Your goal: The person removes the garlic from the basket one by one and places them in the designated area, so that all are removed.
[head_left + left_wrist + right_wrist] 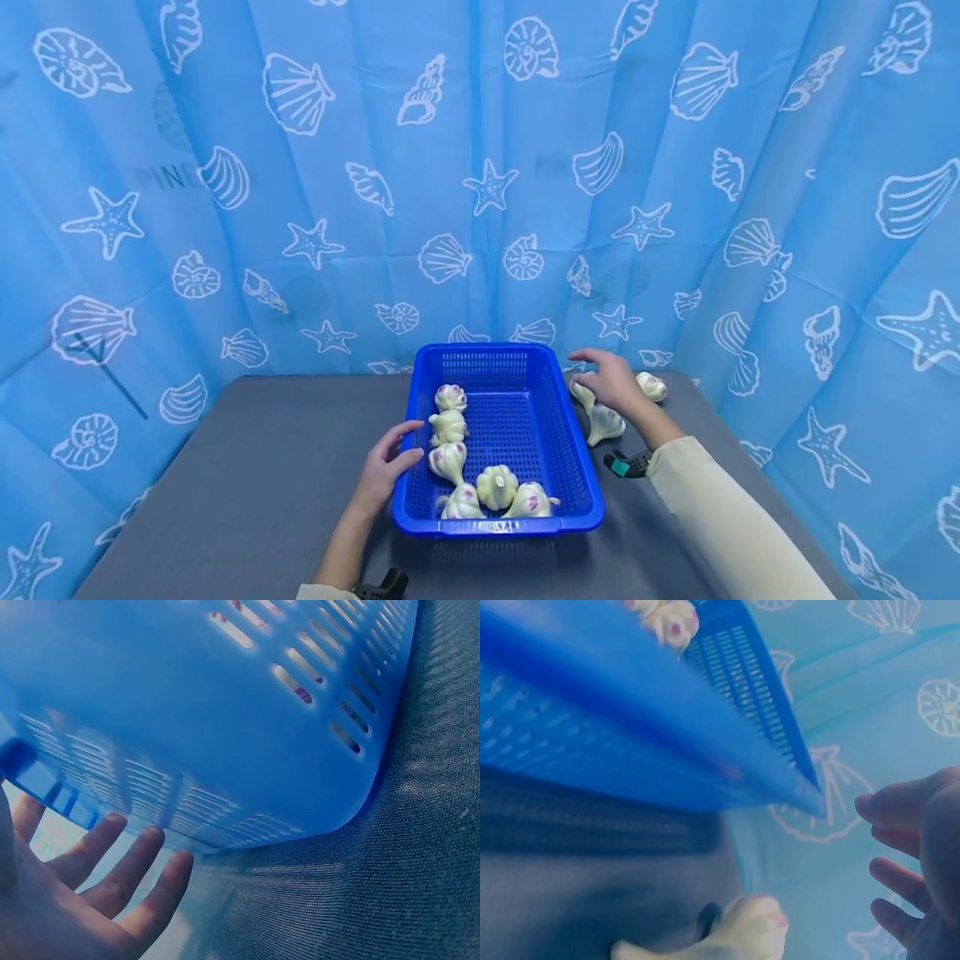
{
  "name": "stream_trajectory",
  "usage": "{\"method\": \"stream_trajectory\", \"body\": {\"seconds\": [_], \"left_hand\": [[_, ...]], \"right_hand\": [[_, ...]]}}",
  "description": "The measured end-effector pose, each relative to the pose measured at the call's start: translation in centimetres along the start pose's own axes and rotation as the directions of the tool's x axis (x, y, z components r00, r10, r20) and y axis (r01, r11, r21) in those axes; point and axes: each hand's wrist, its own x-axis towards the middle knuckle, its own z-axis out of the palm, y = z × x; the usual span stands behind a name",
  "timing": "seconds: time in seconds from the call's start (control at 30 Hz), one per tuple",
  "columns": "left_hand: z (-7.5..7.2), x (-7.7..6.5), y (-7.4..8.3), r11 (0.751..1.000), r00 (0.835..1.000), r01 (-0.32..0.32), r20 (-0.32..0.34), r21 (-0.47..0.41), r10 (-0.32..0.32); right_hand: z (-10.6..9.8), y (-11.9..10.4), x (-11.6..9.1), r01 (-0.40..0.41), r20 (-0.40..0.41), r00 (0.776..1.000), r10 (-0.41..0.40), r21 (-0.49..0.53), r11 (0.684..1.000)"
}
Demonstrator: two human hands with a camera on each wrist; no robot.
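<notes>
- while its fingers reach out loosely, the right hand has nothing in its grip; it hovers at 2 o'clock from the middle of the blue basket, taking 12 as the far side, its fingertips just beside the rim.
- between 8 and 9 o'clock, the left hand has a slack grip, fingers and thumb apart at the basket's edge; how firmly they touch it, i cannot tell.
- nearest the right hand, the first loose bulb lies at 2 o'clock, partly hidden by the hand in the head view.
- the second loose bulb is at 3 o'clock, near the first; the third loose bulb lies farther out, between 2 and 3.
- inside the basket are six garlic bulbs, white with purple patches: three along the side at 10, 9 and 8 o'clock, three near the close end at 7, 6 and 5.
- the basket, its walls slotted, stands on the grey counter.
- each arm wears a cream sleeve and a black wrist device.
- behind everything, from 9 through 12 to 3, hangs a blue curtain printed with white shells and starfish.
</notes>
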Motion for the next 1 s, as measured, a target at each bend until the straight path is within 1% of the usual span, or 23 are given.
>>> {"method": "stream_trajectory", "body": {"seconds": [0.17,0.3,0.33,0.57,0.8,0.87,1.0], "left_hand": [[-0.1,0.1,0.0,1.000,1.000,-0.004,-0.006,0.001,0.004],[-0.2,0.0,0.0,1.000,1.000,-0.022,-0.006,0.006,0.022],[-0.2,0.0,0.0,1.000,1.000,-0.018,-0.006,0.007,0.018],[0.0,0.1,0.0,1.000,1.000,0.013,-0.001,0.001,-0.013],[0.0,0.0,0.2,1.000,1.000,-0.004,0.003,-0.026,0.004],[0.0,0.0,0.2,1.000,1.000,-0.004,0.004,-0.019,0.004],[-0.1,0.1,-0.1,1.000,1.000,-0.004,0.000,-0.011,0.004]], "right_hand": [[0.4,-1.3,0.9,0.041,-0.022,0.999,-0.041,0.004,0.999],[1.1,-2.3,1.7,0.054,-0.011,0.999,-0.054,0.038,0.998],[1.3,-2.5,1.8,0.053,-0.005,0.999,-0.053,0.044,0.998],[3.1,-3.8,2.4,0.054,0.054,0.997,-0.057,0.057,0.997],[5.2,-4.9,2.7,0.085,0.103,0.990,-0.097,0.112,0.990],[5.8,-5.1,2.8,0.099,0.127,0.985,-0.115,0.127,0.987],[6.8,-5.6,3.0,0.098,0.179,0.976,-0.124,0.150,0.984]]}}
